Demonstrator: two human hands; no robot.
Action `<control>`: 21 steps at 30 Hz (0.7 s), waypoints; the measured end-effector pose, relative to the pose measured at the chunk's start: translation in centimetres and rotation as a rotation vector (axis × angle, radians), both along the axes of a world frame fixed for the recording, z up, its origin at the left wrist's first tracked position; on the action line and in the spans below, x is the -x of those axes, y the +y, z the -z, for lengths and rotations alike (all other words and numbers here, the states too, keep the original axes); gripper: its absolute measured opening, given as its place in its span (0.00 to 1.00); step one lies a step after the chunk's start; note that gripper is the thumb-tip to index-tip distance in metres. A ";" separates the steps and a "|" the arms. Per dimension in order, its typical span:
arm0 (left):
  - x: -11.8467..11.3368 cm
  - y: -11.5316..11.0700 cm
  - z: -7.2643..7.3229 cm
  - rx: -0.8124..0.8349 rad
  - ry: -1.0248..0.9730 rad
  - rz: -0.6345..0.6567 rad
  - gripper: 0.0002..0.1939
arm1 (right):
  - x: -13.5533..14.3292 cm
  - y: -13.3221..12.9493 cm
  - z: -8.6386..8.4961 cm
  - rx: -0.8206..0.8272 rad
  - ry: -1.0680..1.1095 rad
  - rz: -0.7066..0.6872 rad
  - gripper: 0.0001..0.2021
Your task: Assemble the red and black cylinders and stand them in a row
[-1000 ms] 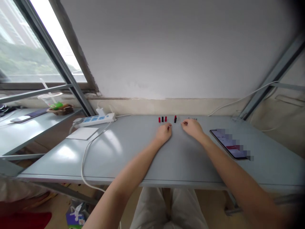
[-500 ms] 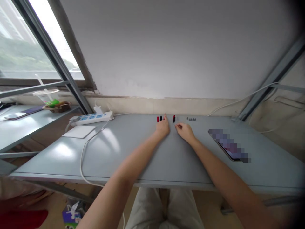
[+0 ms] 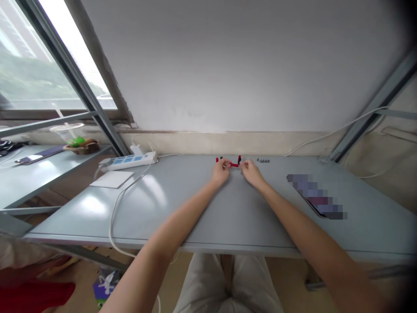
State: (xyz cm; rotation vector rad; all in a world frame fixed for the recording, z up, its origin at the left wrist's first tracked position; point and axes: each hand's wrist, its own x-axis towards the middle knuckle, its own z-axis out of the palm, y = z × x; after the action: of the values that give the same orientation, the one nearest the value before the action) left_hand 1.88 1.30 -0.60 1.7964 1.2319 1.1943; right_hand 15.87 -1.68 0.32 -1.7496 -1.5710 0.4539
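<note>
My left hand is closed in a pinch on a small red cylinder, which lies sideways and points toward my other hand. My right hand has its fingers pressed together near the cylinder's free end; what they hold, if anything, is too small to make out. Just behind the right fingertips stands a small red-and-black piece. Past the left knuckles, another small red piece and a black piece show, partly covered by that hand. Several tiny grey parts sit in a row to the right.
The grey desk meets a wall at its back. A phone with a blurred screen lies at right. To the left are a white power strip, a white flat pad and a loose white cable crossing the desk's front edge.
My left hand, which had a finger stretched over the small pieces, now pinches a red cylinder held out sideways. My right hand has moved slightly up toward it. The view has shifted slightly.
</note>
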 end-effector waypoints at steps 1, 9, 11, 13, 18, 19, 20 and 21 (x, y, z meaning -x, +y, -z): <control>0.2 -0.3 0.1 0.029 -0.054 0.015 0.09 | 0.1 0.2 -0.4 0.066 0.038 -0.050 0.16; 0.7 -1.6 0.3 0.141 -0.264 0.029 0.06 | 0.6 1.4 -0.6 -0.025 0.336 -0.245 0.14; 0.8 -1.5 0.5 0.162 -0.269 0.012 0.06 | 0.5 1.5 0.3 -0.101 0.377 -0.234 0.14; 0.9 -1.3 0.6 0.181 -0.263 -0.010 0.06 | 0.3 1.4 1.1 -0.151 0.349 -0.269 0.15; 1.3 -1.3 0.2 0.209 -0.296 -0.045 0.05 | -0.3 1.1 1.5 -0.224 0.305 -0.254 0.14; 1.3 -1.4 0.1 0.220 -0.309 -0.046 0.05 | -0.3 1.1 1.6 -0.221 0.299 -0.258 0.13; 1.4 -1.5 -0.1 0.235 -0.324 -0.047 0.05 | -0.3 1.1 1.6 -0.214 0.293 -0.265 0.12; 1.4 -1.5 -0.2 0.252 -0.340 -0.045 0.05 | -0.2 1.1 1.7 -0.210 0.288 -0.276 0.11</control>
State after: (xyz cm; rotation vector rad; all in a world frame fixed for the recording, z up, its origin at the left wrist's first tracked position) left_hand 0.50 -0.22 -0.44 1.3265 1.1669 1.2470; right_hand 16.11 -0.60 -1.37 -1.2543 -1.5914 0.6207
